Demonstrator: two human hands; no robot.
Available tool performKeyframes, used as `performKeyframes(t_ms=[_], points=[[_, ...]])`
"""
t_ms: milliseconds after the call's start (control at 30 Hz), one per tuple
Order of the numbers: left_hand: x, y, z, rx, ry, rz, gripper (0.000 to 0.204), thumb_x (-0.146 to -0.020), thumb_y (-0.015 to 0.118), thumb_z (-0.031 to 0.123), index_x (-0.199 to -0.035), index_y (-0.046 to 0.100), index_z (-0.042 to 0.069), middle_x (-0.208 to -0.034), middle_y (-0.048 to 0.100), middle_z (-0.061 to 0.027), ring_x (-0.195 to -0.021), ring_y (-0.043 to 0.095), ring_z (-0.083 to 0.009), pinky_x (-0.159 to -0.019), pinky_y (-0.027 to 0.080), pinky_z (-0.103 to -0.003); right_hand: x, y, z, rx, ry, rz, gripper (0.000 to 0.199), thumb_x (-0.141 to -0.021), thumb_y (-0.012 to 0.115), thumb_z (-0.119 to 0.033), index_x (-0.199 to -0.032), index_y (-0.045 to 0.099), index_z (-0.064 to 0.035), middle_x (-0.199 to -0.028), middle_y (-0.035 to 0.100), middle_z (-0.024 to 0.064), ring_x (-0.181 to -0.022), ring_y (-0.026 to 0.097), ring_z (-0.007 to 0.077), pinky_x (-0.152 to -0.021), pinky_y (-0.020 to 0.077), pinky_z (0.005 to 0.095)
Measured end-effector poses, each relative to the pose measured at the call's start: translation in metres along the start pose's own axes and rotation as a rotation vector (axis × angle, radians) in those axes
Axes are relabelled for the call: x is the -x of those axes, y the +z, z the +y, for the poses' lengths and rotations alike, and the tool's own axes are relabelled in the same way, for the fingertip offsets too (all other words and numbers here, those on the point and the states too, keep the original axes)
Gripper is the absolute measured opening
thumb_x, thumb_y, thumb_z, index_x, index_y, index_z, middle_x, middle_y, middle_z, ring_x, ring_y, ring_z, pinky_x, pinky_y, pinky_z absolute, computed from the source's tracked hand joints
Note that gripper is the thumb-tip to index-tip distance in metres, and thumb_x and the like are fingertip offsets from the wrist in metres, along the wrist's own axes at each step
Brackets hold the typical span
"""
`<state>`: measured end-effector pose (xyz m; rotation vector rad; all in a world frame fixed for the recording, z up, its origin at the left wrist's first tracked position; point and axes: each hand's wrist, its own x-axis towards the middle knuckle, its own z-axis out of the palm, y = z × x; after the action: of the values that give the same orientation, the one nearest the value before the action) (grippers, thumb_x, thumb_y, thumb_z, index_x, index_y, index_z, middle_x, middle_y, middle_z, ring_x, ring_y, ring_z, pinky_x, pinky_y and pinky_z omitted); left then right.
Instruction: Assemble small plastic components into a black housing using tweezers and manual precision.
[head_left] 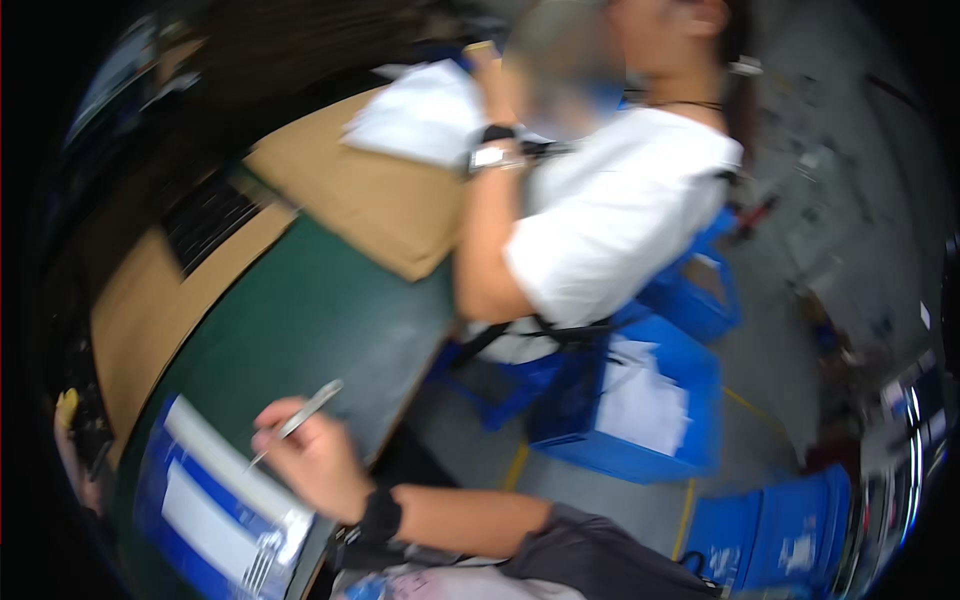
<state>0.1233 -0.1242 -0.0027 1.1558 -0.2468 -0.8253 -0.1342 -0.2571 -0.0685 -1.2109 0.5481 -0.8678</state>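
My right hand is closed on a pair of thin metal tweezers, tips pointing down-left, over the edge of a dark green table mat. A black band sits on that wrist. Just below the hand lies a blue tray with white strips. At the far left rim a small patch of skin beside a dark object and a yellow bit may be my left hand; it is too blurred and cropped to tell its state.
A person in a white T-shirt sits close across the mat, one forearm raised with a watch. Brown cardboard sheets, a white paper and a black grid piece lie beyond. Blue crates stand on the grey floor.
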Motion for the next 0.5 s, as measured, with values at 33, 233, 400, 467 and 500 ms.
performKeyframes(t_ms=[33,233,400,467,500], points=[[0.055,-0.003,0.005,0.145,0.132,0.185,0.027,-0.081,0.048,0.023,-0.096,0.053,0.001,-0.093,0.057,-0.0116,-0.079,0.058,-0.0186,-0.066,0.049,-0.025,0.01,0.009,-0.014,-0.006,0.013,-0.049,0.014,-0.074,0.058,-0.004,-0.086,0.052,-0.0021,-0.073,0.051,0.0002,-0.067,0.047,0.0043,-0.058,0.0397,0.0181],[0.186,0.019,-0.01,-0.12,0.47,0.531,0.036,-0.082,0.044,0.012,-0.115,0.038,0.0,-0.098,0.053,-0.0069,-0.08,0.054,-0.0125,-0.069,0.045,-0.023,0.032,0.004,-0.02,0.237,-0.338,-0.28,0.017,-0.073,0.053,0.006,-0.089,0.046,0.0035,-0.077,0.056,0.0113,-0.068,0.055,0.012,-0.061,0.0446,0.0207],[0.21,0.039,-0.027,0.145,0.575,0.583,0.037,-0.082,0.045,0.01,-0.116,0.036,0.001,-0.099,0.052,-0.0079,-0.083,0.054,-0.0135,-0.069,0.046,-0.022,0.063,0.037,-0.037,-0.051,-0.041,-0.419,0.022,-0.073,0.056,0.003,-0.094,0.048,0.0038,-0.076,0.057,0.0073,-0.064,0.051,0.0055,-0.055,0.0392,0.0166],[0.203,0.03,-0.04,0.175,0.535,0.602,0.038,-0.081,0.047,0.011,-0.117,0.036,0.003,-0.098,0.053,-0.0071,-0.08,0.054,-0.0121,-0.068,0.046,-0.021,0.059,0.049,-0.035,-0.024,0.241,-0.444,0.021,-0.074,0.055,0.004,-0.094,0.048,0.004,-0.076,0.056,0.0065,-0.068,0.051,0.0059,-0.059,0.0389,0.0158],[0.199,0.026,-0.046,0.189,0.488,0.576,0.038,-0.081,0.048,0.011,-0.116,0.036,0.003,-0.097,0.053,-0.0067,-0.079,0.054,-0.0115,-0.068,0.046,-0.021,0.061,0.051,-0.032,0.011,0.232,-0.419,0.021,-0.074,0.054,0.004,-0.094,0.048,0.0042,-0.075,0.055,0.0059,-0.069,0.051,0.0065,-0.061,0.0395,0.0161]])
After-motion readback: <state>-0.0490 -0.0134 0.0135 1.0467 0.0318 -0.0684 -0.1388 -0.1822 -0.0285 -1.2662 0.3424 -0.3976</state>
